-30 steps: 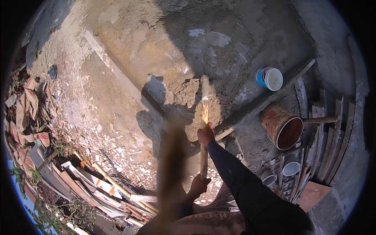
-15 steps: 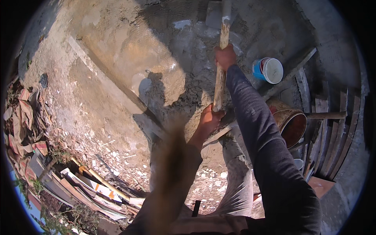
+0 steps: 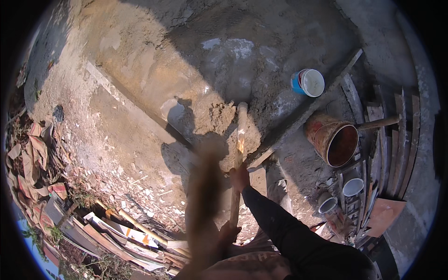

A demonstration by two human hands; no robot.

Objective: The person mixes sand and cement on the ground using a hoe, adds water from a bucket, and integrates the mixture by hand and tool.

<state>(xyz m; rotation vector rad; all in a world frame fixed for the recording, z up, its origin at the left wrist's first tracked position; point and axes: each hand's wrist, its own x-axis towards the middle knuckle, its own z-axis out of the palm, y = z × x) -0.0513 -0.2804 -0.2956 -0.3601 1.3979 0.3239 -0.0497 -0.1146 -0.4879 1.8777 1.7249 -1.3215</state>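
Observation:
A long wooden tool handle runs from near my body out to a heap of wet grey mortar on the ground, where its far end rests. My right hand, in a dark sleeve, grips the handle about midway. My left hand grips the near end, close to my knees. The tool's head is hidden in the mortar. A blurred brown shape close to the lens covers part of the ground left of the handle.
A blue bucket and a rusty metal bucket stand to the right of a long plank. Two small white pots sit near stacked planks. Boards and rubble lie at lower left.
Half a second ago both hands held the handle lifted and stretched far forward. Now they have drawn back toward my body and the handle's far end rests in the mortar heap.

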